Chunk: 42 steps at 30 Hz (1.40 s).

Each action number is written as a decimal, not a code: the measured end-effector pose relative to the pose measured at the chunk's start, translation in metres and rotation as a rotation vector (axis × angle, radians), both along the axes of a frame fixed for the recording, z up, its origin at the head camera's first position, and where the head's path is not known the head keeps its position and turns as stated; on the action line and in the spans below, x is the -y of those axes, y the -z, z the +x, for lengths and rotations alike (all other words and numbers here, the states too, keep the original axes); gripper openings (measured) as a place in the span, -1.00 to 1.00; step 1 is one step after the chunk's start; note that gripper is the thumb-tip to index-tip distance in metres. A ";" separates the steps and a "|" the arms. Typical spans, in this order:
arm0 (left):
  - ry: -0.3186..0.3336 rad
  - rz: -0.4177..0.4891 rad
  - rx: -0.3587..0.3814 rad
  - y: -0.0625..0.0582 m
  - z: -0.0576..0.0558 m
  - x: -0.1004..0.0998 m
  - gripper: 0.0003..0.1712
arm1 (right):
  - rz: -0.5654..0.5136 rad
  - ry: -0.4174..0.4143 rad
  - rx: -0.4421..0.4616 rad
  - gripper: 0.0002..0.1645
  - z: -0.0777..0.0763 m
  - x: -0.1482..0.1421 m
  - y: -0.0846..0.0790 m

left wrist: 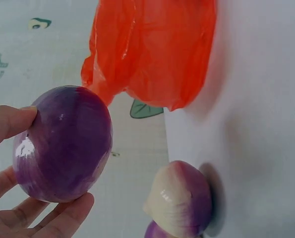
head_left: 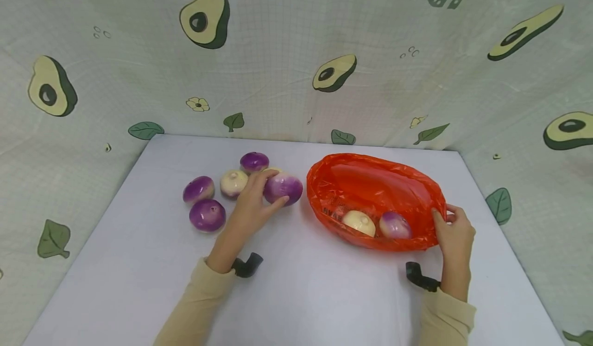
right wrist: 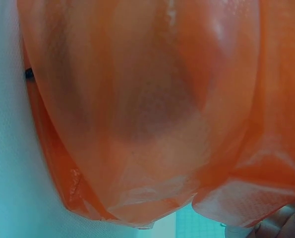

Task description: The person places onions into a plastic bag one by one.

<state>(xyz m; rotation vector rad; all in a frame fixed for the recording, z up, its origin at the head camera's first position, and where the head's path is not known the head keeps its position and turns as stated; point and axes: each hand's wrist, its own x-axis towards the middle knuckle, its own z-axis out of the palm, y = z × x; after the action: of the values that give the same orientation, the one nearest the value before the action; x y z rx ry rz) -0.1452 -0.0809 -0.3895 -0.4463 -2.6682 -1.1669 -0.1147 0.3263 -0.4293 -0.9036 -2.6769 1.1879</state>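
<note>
My left hand (head_left: pixel 252 202) grips a glossy purple turnip (head_left: pixel 283 189), thumb on one side and fingers round the other. In the left wrist view this turnip (left wrist: pixel 63 144) is held up, with the red plastic bag (left wrist: pixel 152 54) beyond it. My right hand (head_left: pixel 455 232) pinches the right rim of the bag (head_left: pixel 370 173), which lies with its mouth open. Inside it sit a whitish turnip (head_left: pixel 359 223) and a purple-and-white one (head_left: pixel 395 226). In the right wrist view the bag's wall (right wrist: pixel 137 163) covers most of the picture, and fingers (right wrist: pixel 281 225) show at the lower corner.
Left of my left hand, several more turnips rest on the white table (head_left: pixel 324 294): a purple one (head_left: pixel 254 161) at the back, a pale one (head_left: pixel 233 183), and purple ones (head_left: pixel 207 215) farther left. A cloth printed with avocados (head_left: pixel 333 73) hangs behind the table.
</note>
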 end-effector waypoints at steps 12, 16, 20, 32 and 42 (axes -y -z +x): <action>0.003 0.007 -0.010 -0.009 0.001 -0.014 -0.36 | 0.012 -0.004 -0.015 -0.25 0.001 0.000 0.001; 0.015 0.017 0.006 -0.011 0.001 -0.017 -0.36 | 0.010 -0.003 -0.011 -0.25 0.001 0.000 0.001; 0.019 0.013 0.007 -0.012 0.001 -0.021 -0.36 | 0.010 -0.001 -0.009 -0.25 0.001 0.001 0.001; 0.034 0.001 -0.018 -0.014 0.001 -0.030 -0.35 | 0.006 -0.005 0.001 -0.25 0.000 0.001 0.001; 0.061 0.023 -0.034 -0.013 -0.001 -0.040 -0.37 | 0.010 -0.005 -0.001 -0.25 0.000 0.001 0.001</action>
<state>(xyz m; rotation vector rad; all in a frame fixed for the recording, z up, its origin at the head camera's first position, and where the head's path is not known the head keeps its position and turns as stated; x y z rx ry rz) -0.1457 -0.0409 -0.3760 -0.5425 -2.6274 -1.1943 -0.1144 0.3248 -0.4302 -0.8960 -2.6832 1.1749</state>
